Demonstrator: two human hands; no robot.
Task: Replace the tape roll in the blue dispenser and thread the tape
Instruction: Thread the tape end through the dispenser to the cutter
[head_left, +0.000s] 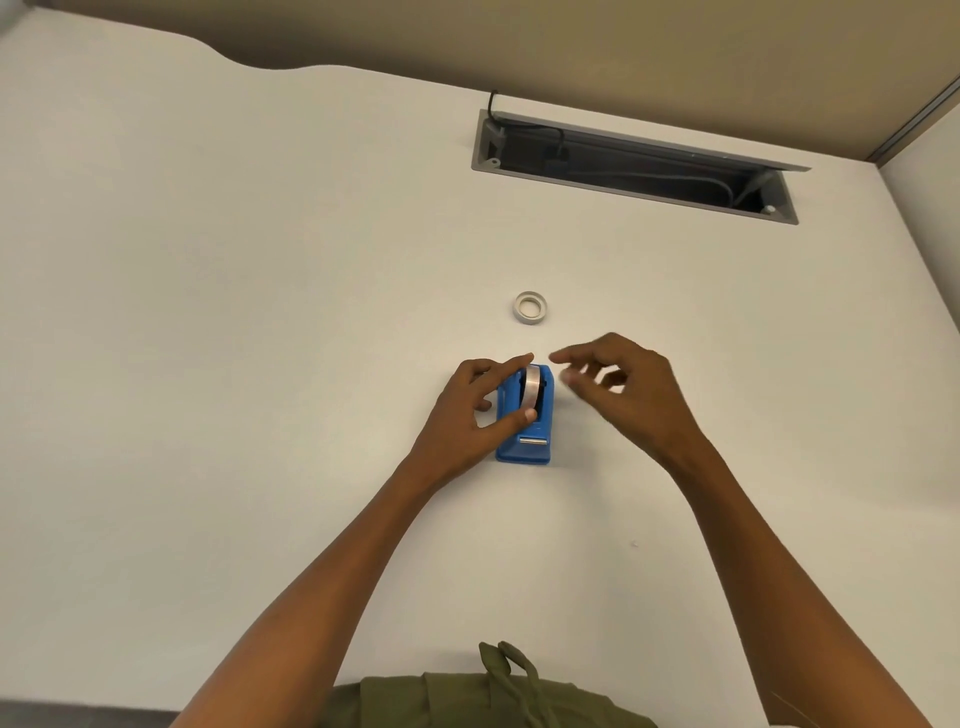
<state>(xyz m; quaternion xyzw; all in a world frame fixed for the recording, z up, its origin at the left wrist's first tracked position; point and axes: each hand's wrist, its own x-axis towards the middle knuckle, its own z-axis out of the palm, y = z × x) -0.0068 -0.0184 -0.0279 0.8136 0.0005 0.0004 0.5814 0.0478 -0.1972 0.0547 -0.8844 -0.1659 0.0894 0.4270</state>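
While the blue dispenser (524, 415) sits on the white desk (234, 312) close in front of the person, its cutter end toward them and its roll end away, the left hand (467, 410) steadies it from the left side. The thumb lies across the near part of the body and the index finger reaches over the top of the tape roll (533, 387) seated in the cradle, so the fingers are curled round the dispenser and roll together. That grip looks meant to keep the light plastic body from sliding and the roll from turning freely.

Just to the right, the right hand (618, 384) hovers off the dispenser, fingers loosely bent and spread and not touching anything that can be made out; its fingertips are blurred, so whether a thin tape end is pinched there cannot be told. It appears poised to find the loose end and draw it toward the metal cutter (534, 441) at the near end, which shows no tape across it yet.

Farther away on the desk, well apart from both hands, lies a second ring (530, 308), pale and thin-walled, probably the spent core. At the far right is an open cable slot (634, 166) with wires inside. Nothing lies between the hands and the dispenser; the left index finger over the roll is the only thing that might hinder pulling the tape.
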